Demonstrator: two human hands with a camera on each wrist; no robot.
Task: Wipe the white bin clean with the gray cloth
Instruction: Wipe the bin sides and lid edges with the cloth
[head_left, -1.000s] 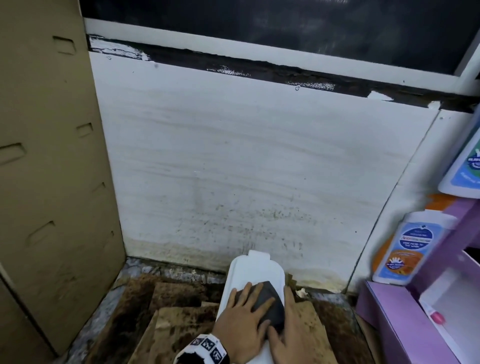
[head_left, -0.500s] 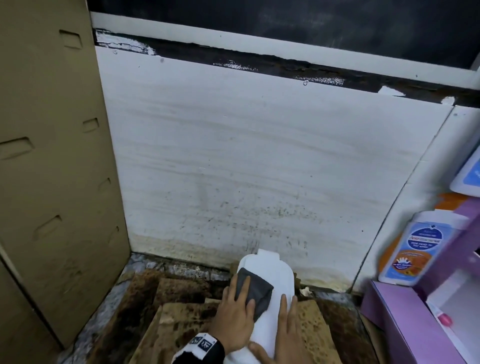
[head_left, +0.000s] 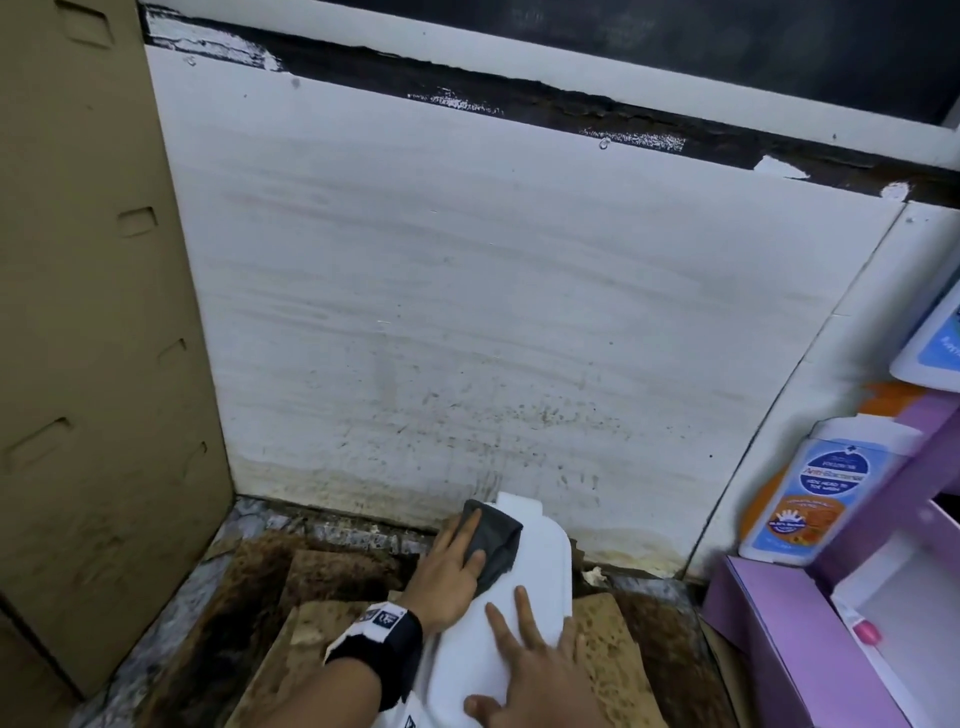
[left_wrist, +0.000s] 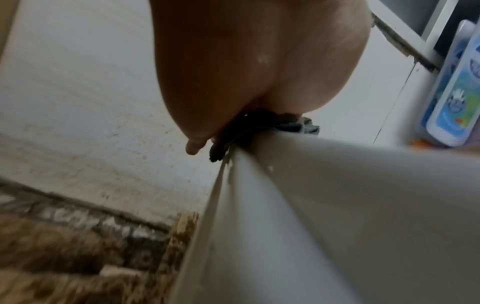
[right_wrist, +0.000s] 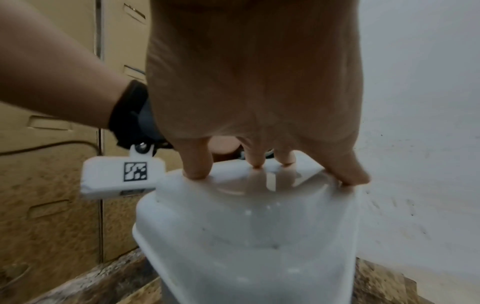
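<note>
The white bin (head_left: 540, 566) stands on stained cardboard near the wall, its smooth lid facing up. My left hand (head_left: 452, 566) presses the gray cloth (head_left: 493, 540) flat on the lid's far left part, fingers straight over it. In the left wrist view the cloth (left_wrist: 259, 125) bunches under the palm at the bin's (left_wrist: 337, 205) edge. My right hand (head_left: 524, 654) lies flat on the near part of the lid. The right wrist view shows its fingertips (right_wrist: 197, 170) pressing on the bin (right_wrist: 259, 226). It holds nothing.
A brown cardboard panel (head_left: 88, 312) walls the left side. A stained white wall (head_left: 493, 312) rises behind the bin. At the right stand a purple box (head_left: 789, 639) and wash bottles (head_left: 810, 488). Dirty cardboard (head_left: 322, 587) covers the floor.
My left hand has slid the cloth away from me and to the left, up the lid toward the wall. The right hand has stayed on the near part of the lid.
</note>
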